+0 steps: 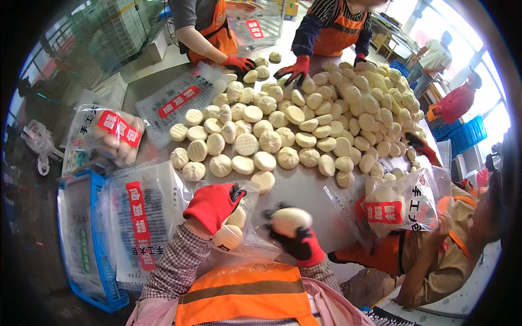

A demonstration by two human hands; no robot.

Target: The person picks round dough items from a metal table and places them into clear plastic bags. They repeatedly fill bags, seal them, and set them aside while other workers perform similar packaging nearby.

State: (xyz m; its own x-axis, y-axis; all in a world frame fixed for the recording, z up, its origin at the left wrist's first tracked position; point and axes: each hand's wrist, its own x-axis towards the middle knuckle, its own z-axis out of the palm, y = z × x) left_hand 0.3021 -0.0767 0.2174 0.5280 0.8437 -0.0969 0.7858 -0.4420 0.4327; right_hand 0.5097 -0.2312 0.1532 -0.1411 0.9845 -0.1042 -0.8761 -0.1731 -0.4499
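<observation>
My left hand, in a red glove with black fingertips, grips the upper edge of a clear plastic bag. Several pale buns sit inside that bag, close to my apron. A single white bun is held in my right hand, just right of the bag; the hand is slightly blurred. Beyond both hands, a wide heap of steamed buns covers much of the metal table. Some lie pleated side up, others show their flat ridged bottoms. One bun lies nearest my left hand.
Flat printed bags lie left, beside a blue plastic crate. A filled bag stands at the left edge. Across the table, co-workers' gloved hands touch buns. At right, a person holds another filled bag.
</observation>
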